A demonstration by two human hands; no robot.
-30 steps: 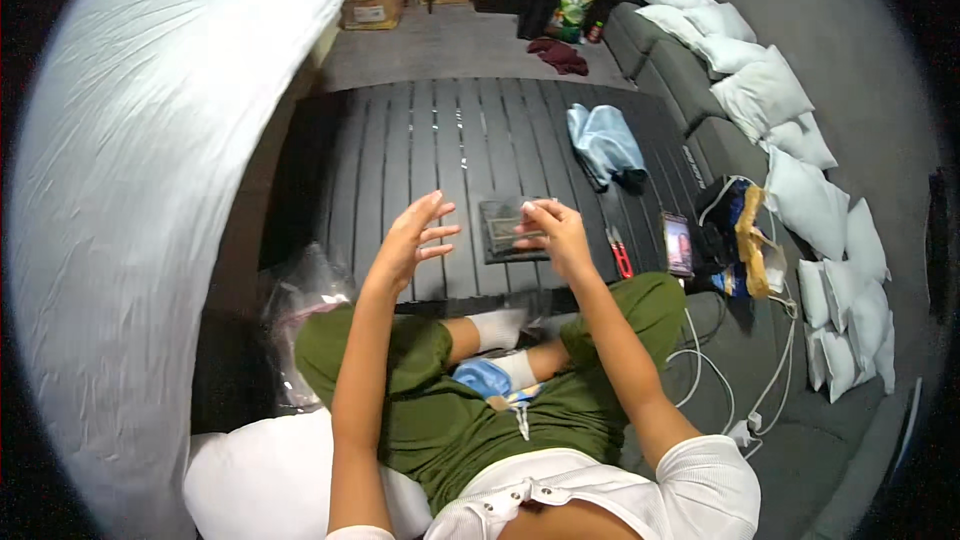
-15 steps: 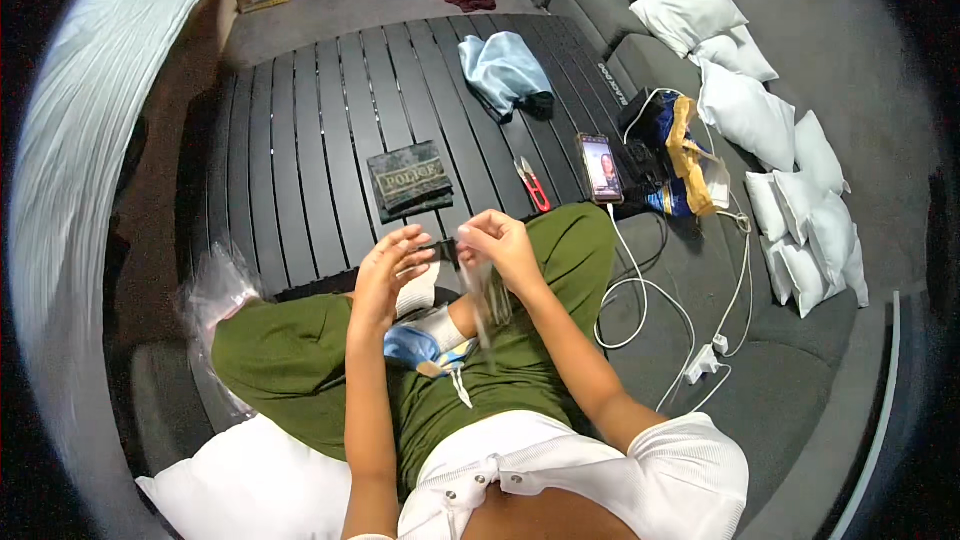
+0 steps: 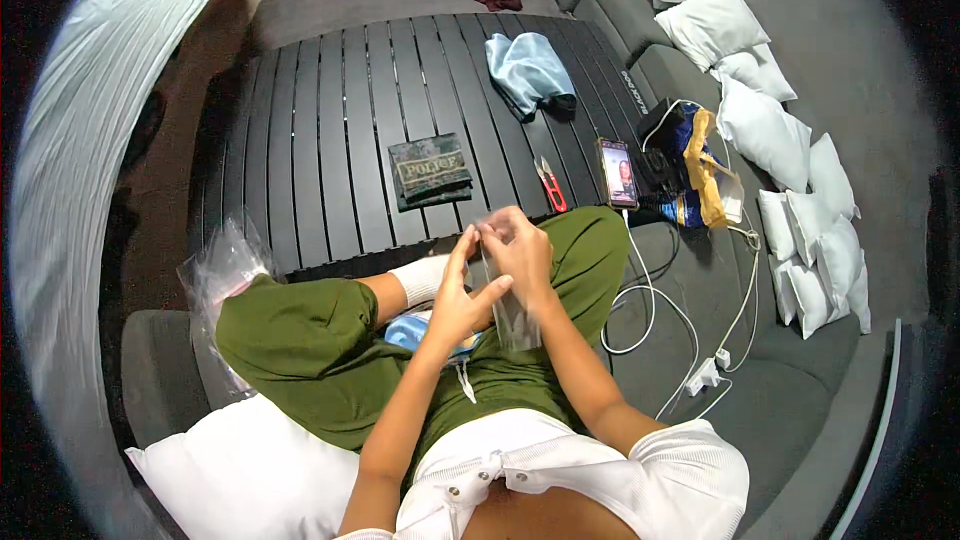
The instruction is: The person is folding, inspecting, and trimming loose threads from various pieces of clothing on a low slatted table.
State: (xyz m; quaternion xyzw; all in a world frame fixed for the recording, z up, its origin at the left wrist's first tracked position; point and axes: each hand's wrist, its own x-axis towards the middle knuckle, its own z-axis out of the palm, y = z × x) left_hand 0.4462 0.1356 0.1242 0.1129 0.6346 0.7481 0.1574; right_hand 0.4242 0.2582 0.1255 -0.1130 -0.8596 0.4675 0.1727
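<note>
A clear plastic bag hangs from my hands over my lap, its lower end loose. My right hand pinches it near the top edge with curled fingers. My left hand is at the same edge, its fingertips meeting the right ones and its thumb lying across the bag's side. Just beyond my hands, a folded dark camouflage cloth piece with a lettered patch lies on the black slatted table. Below my left hand, a light blue item rests between my legs, partly hidden.
Red-handled thread snips and a propped phone are to the right. Light blue fabric lies farther back. White cables cross the sofa, beside a blue-yellow bag and white cushions. Clear plastic bags lie left.
My hands have come together at the plastic bag's top, the left moving right toward the right hand. The bag, blurred before, now hangs more clearly. The view has shifted slightly.
</note>
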